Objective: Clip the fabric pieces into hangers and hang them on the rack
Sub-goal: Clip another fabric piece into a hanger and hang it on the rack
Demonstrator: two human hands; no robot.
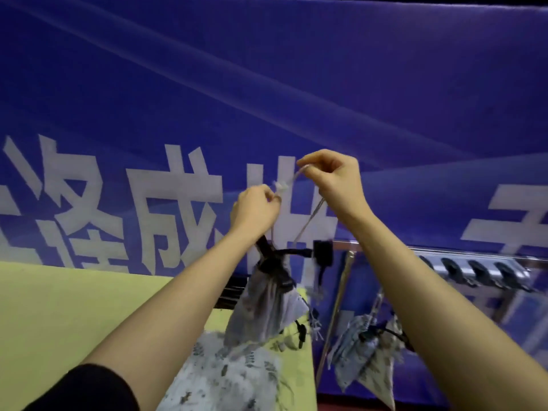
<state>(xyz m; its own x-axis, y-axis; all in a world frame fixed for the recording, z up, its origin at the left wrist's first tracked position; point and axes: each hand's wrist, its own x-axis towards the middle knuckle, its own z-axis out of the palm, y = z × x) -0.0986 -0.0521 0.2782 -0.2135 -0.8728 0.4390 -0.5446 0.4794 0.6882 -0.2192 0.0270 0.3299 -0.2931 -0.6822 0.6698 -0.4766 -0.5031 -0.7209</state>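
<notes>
Both hands are raised in front of the blue banner. My right hand (pixel 329 176) pinches the top of a pale hanger hook or cord (pixel 308 218), and my left hand (pixel 256 207) grips it lower down. Below them dangles a black clip hanger (pixel 277 259) holding a grey-white patterned fabric piece (pixel 264 312). More patterned fabric (pixel 225 375) lies on the yellow-green table (pixel 74 307). To the right, the metal rack rail (pixel 444 253) carries another clipped fabric piece (pixel 364 351) hanging beneath it.
A blue banner (pixel 267 99) with large white characters fills the background. A slanted metal rack pole (pixel 338 304) stands just right of the table edge. Several dark hooks or clips (pixel 480 271) sit along the rail at the right.
</notes>
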